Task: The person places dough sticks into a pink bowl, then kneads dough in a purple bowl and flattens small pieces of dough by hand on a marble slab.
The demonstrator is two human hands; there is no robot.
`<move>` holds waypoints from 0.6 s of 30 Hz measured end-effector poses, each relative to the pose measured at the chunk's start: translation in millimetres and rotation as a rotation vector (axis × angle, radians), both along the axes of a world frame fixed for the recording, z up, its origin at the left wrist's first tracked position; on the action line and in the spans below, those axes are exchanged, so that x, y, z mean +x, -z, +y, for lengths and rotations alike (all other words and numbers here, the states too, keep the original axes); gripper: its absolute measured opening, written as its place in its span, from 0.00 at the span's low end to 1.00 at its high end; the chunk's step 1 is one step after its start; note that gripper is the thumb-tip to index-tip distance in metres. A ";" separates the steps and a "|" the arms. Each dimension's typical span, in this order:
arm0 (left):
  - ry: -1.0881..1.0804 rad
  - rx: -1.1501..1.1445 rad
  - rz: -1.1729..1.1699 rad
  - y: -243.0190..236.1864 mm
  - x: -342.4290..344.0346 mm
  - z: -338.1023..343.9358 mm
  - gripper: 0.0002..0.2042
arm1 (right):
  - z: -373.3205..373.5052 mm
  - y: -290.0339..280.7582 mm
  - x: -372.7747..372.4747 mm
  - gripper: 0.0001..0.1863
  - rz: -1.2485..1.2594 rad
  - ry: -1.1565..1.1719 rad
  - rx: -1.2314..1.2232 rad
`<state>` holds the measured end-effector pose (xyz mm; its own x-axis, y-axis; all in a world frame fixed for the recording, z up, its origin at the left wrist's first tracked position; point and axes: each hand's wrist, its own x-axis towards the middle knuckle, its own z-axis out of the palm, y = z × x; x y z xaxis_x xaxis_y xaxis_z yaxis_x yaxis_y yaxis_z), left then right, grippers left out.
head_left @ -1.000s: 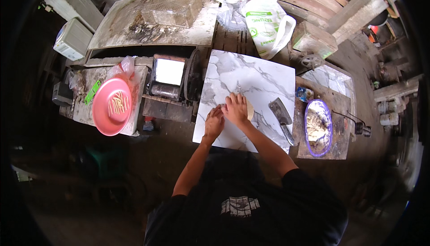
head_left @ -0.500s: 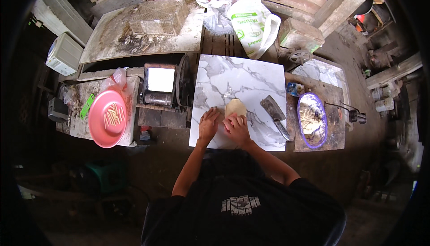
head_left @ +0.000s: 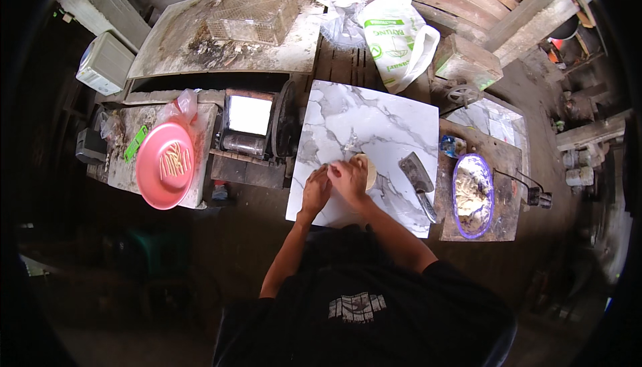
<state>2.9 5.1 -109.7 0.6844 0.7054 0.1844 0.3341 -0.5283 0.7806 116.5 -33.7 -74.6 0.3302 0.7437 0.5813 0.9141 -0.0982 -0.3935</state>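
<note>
- A pink plate with pale strips on it is sitting at nine o'clock from the hands, overhanging the near edge of its stand; it is judged that a knock could tip it off.
- A metal roller machine is standing between the plate and the marble slab, at about ten o'clock from the hands.
- The left hand is being laid flat on the slab, fingers spread and gripping nothing, just beside the dough.
- The lump of dough is being pressed near the slab's middle, at about one o'clock from the right hand, which is cupped over its near side; whether the fingers are closing round it cannot be told. Pushed unevenly, the dough could probably stick or tear.
- A cleaver is lying at three o'clock, blade near the dough; a wide sweep of the right hand is judged likely to meet it.
- A purple-rimmed basin of dough pieces is resting further toward three o'clock, close to its board's edge.
</note>
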 end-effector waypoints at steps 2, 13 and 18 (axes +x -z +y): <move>0.009 -0.052 -0.055 -11.7 -1.0 0.4 0.12 | 13.6 4.7 15.1 0.05 0.017 0.073 -0.144; -0.146 -0.132 -0.080 -25.8 -2.7 -15.4 0.10 | 68.2 3.9 41.5 0.11 0.235 0.103 -0.278; -0.191 -0.201 -0.078 -23.3 -5.0 -22.2 0.13 | 12.8 1.7 -2.2 0.08 0.156 -0.106 -0.089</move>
<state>-2.0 -17.1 -86.4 0.5244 0.8481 0.0749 0.3472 -0.2934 0.8907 114.2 -20.9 -76.2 0.3285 0.8253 0.4593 0.8496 -0.0457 -0.5255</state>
